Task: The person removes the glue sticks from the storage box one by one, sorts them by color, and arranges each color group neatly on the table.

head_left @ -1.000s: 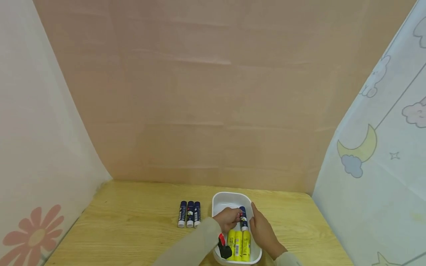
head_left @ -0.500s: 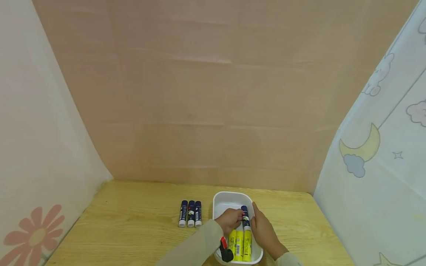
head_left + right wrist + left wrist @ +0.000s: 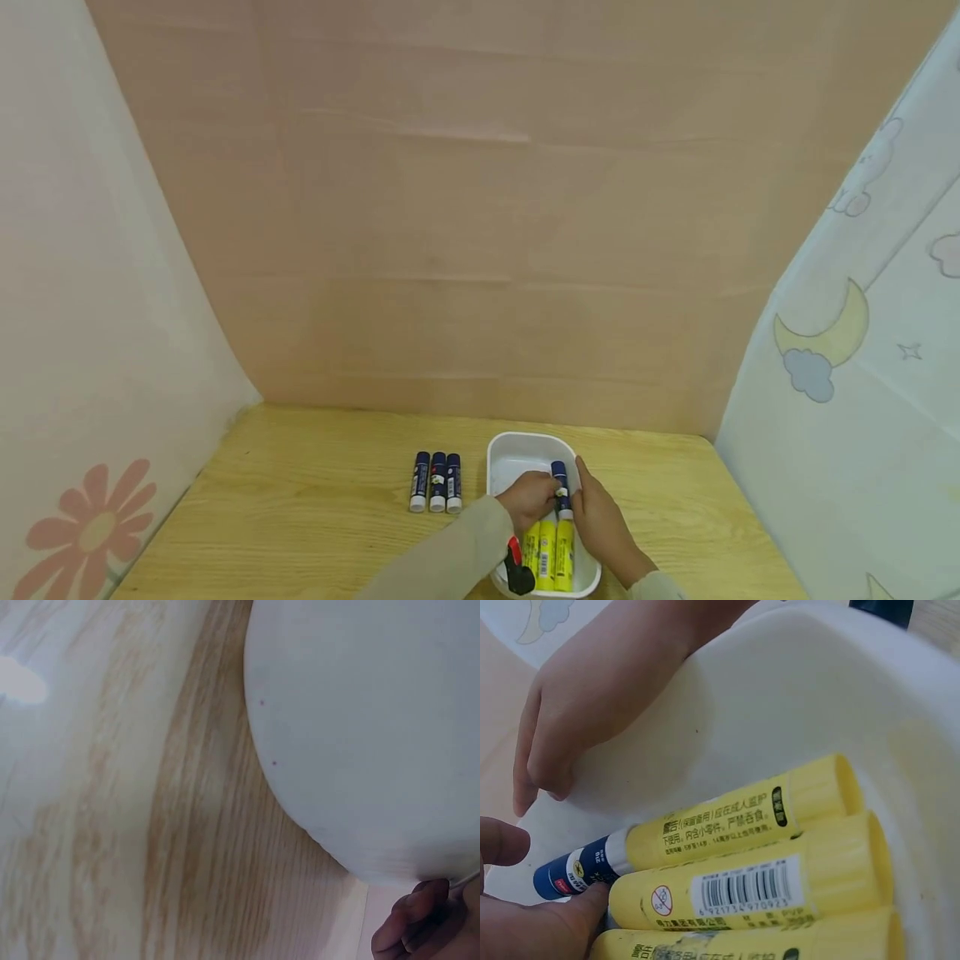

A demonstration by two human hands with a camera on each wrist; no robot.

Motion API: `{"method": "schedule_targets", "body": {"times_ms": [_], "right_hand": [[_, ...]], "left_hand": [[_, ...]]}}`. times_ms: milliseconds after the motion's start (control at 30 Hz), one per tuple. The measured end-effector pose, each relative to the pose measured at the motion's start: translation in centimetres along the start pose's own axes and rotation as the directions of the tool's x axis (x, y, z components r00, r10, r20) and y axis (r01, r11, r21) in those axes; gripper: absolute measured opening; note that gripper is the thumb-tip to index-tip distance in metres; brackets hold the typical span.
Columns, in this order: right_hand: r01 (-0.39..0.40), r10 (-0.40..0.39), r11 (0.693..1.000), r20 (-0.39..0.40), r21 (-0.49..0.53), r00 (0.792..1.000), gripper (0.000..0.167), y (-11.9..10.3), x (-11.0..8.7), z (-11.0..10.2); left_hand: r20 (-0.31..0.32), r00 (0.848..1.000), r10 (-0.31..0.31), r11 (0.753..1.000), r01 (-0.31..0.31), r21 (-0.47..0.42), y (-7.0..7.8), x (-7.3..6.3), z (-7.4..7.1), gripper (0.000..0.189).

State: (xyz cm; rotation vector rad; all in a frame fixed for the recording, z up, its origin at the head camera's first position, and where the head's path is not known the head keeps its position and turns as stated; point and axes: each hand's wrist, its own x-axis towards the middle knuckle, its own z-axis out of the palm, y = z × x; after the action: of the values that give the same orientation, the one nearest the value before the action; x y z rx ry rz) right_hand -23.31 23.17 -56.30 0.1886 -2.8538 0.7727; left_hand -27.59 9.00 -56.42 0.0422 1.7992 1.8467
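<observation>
A white plastic box (image 3: 501,454) stands on the table with three yellow glue sticks (image 3: 546,554) lying side by side at its near end. Beyond the right-hand yellow one lies a blue glue stick (image 3: 574,868), its white end against the yellow stick. My left hand (image 3: 531,498) is inside the box; one fingertip touches the blue stick's side, while another digit stays apart from it in the left wrist view. My right hand (image 3: 606,521) holds the box's right wall, thumb at the inner side. In the right wrist view, only some curled fingers (image 3: 409,922) show beside the box.
Three more blue glue sticks (image 3: 438,483) with white ends lie in a row on the wooden table (image 3: 315,492), left of the box. A brown sheet (image 3: 480,250) stands behind the table, with patterned cloth (image 3: 817,400) at the right and more at the left.
The head view has shifted slightly, so everything sits a little further right. Both hands keep nearly the same places, the left at the blue glue stick, the right at the box's wall.
</observation>
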Motion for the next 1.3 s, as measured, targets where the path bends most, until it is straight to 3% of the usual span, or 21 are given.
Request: {"method": "schedule_targets", "body": {"times_ms": [133, 467, 733, 967, 1300], "right_hand": [[-0.02, 0.02, 1.0, 0.023, -0.006, 1.0, 0.053, 0.09, 0.07, -0.03], [-0.025, 0.025, 1.0, 0.033, 0.001, 0.999, 0.052, 0.13, 0.34, 0.23], [-0.019, 0.019, 1.0, 0.024, -0.014, 1.0, 0.052, 0.27, 0.35, 0.26], [-0.03, 0.032, 0.999, 0.056, -0.027, 0.998, 0.053, 0.35, 0.44, 0.01], [-0.015, 0.015, 1.0, 0.033, -0.007, 0.999, 0.053, 0.41, 0.42, 0.18]], "left_hand": [[0.008, 1.0, -0.009, 1.0, 0.009, 0.015, -0.2, 0.15, -0.02, 0.02], [-0.018, 0.998, -0.062, 0.995, 0.061, -0.078, -0.11, 0.71, 0.15, 0.04], [-0.036, 0.998, -0.053, 0.991, 0.049, -0.124, -0.3, 0.84, 0.3, 0.04], [-0.05, 0.997, -0.055, 0.992, 0.049, -0.112, 0.15, 0.73, 0.43, 0.038], [-0.077, 0.996, -0.049, 0.995, 0.042, -0.096, 0.2, 0.54, 0.43, 0.031]]}}
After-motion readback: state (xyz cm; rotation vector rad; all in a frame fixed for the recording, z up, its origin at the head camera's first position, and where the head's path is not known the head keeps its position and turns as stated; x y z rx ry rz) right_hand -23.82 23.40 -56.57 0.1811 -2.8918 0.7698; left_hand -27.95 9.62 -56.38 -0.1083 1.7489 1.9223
